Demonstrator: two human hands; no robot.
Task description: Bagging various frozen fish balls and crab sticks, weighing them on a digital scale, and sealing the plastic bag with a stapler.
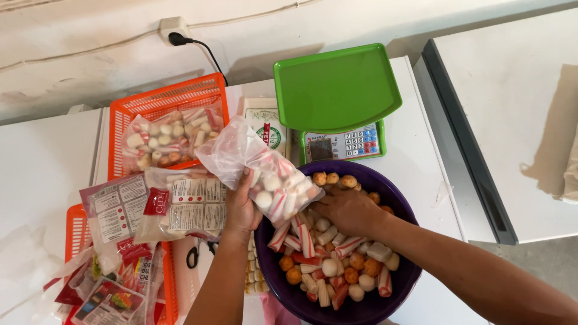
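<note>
So the left hand (241,207) was wrapped around a clear plastic bag (259,165) partly filled with mixed fish balls and red-and-white striped sticks, fingers closed on its lower middle, holding it up tilted just over the left rim of the big round purple plastic bowl (404,283). The bag's open end flopped up and to the left, toward the orange baskets. The right hand (349,210) was down in the bowl, resting palm-down on the heap of mixed frozen pieces (337,265) near the bag, fingers curled into the pile; couldn't tell whether it actually had anything pinched, since the fingertips were buried. Right behind the bowl sat a green digital kitchen scale with a flat green tray (337,87), touching or nearly touching the bowl's far rim. To the left, an orange slotted plastic basket (162,99) held two already filled clear bags (168,138) of the same mix. Nearer the camera, a pile of opened printed food wrappers (174,207) lay over a second orange basket (78,232), and black scissor handles (194,256) peeked out beside the left forearm. Everything sat on a white tabletop (415,138), against a wall with a socket and black plug (176,39).
</note>
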